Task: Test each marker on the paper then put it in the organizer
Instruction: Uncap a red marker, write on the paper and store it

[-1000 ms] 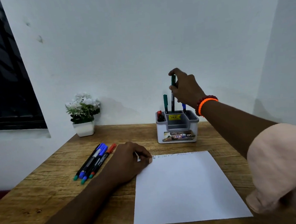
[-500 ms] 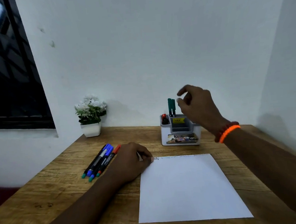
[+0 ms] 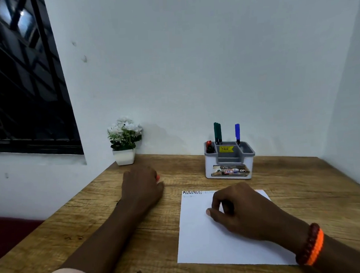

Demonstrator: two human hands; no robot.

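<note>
Right hand (image 3: 240, 210), fingers loosely curled and holding nothing, rests on paper (image 3: 204, 240); left hand (image 3: 141, 185) covers markers, its grasp hidden; organizer (image 3: 229, 167) beyond both, on counter (image 3: 304, 183)

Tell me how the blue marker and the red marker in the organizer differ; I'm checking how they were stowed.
The blue marker stands tall, well above the rim of the organizer; the red marker sits low, only its top showing. The blue marker is at the back right, the red marker at the left end. Both are inside the organizer.
</note>
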